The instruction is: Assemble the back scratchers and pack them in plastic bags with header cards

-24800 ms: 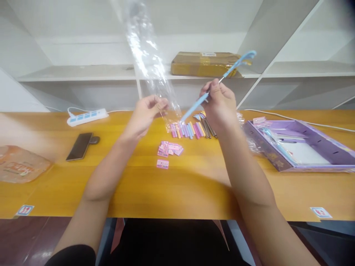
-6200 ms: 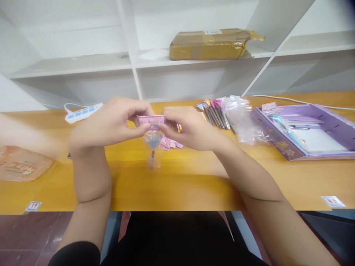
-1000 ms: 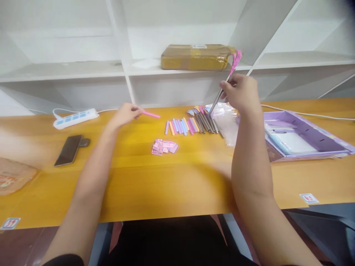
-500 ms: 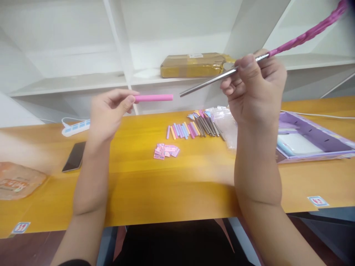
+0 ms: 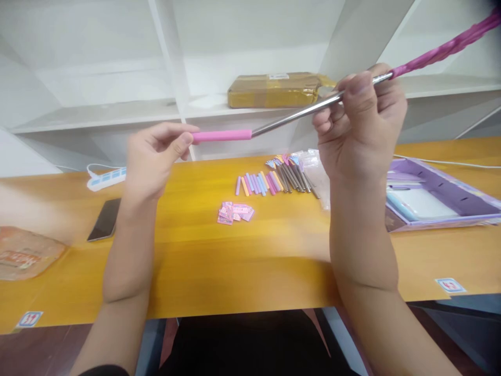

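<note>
Between thumb and fingers, my left hand (image 5: 156,156) pinches one end of a pink tube (image 5: 227,136), held level above the table. My right hand (image 5: 362,120) is closed around a thin metal rod (image 5: 297,114) with a twisted pink part (image 5: 442,51) at its upper end, which runs out of view at the top right. The rod slants down to the left. Its lower tip meets the tube's free end; whether it has entered the tube I cannot tell. Below lie a row of coloured tubes (image 5: 256,184) and several metal rods with coloured ends (image 5: 293,176).
Small pink printed cards (image 5: 235,212) lie mid-table, and clear plastic bags (image 5: 319,177) lie beside the rods. A purple box (image 5: 450,222) stands right. A phone (image 5: 105,219), power strip (image 5: 107,179) and orange packet (image 5: 29,253) are left. A taped parcel (image 5: 274,91) sits on the shelf.
The pink tube and the metal rod have come together: the gap between their ends has closed. My left hand's tube has shifted slightly right. Both hands keep their grip.
</note>
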Available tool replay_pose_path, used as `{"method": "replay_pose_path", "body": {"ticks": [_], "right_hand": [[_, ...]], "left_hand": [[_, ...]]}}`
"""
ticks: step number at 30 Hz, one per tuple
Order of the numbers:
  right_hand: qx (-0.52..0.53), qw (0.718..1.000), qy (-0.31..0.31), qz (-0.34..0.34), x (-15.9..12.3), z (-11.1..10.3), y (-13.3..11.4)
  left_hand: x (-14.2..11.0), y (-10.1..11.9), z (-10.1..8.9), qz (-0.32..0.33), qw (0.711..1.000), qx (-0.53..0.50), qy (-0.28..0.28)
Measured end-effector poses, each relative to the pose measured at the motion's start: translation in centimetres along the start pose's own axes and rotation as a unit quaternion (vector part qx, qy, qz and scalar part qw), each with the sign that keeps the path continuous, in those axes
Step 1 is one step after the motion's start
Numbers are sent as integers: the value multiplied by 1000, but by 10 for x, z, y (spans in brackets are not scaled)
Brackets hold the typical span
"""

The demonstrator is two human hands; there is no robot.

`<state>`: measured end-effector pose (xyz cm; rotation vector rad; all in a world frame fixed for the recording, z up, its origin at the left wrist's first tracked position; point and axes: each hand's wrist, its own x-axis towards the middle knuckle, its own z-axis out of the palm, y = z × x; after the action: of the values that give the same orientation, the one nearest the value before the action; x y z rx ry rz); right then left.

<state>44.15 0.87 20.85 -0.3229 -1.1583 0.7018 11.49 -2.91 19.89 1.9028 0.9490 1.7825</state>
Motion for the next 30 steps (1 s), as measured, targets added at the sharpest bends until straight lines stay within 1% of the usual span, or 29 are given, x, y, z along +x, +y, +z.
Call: {"method": "replay_pose_path", "body": {"ticks": [2, 5, 9, 18, 24, 30], "right_hand": [[62, 998, 26, -18, 3, 0, 5], [110, 993, 21, -27, 5, -1, 8], [102, 994, -4, -33, 6, -4, 9], [63, 997, -10, -33, 8, -9, 14], [62, 997, -32, -26, 8, -12, 16], [81, 997, -13, -4, 5, -12, 20]], "left_hand": [[1, -1, 1, 4, 1000, -13, -4], [2, -1, 3, 9, 999, -36, -18], [2, -1, 6, 14, 998, -62, -25], [-1, 3, 5, 58, 996, -61, -19], [0, 5, 6, 62, 994, -86, -27], [1, 1, 7, 66, 990, -118, -47]]}}
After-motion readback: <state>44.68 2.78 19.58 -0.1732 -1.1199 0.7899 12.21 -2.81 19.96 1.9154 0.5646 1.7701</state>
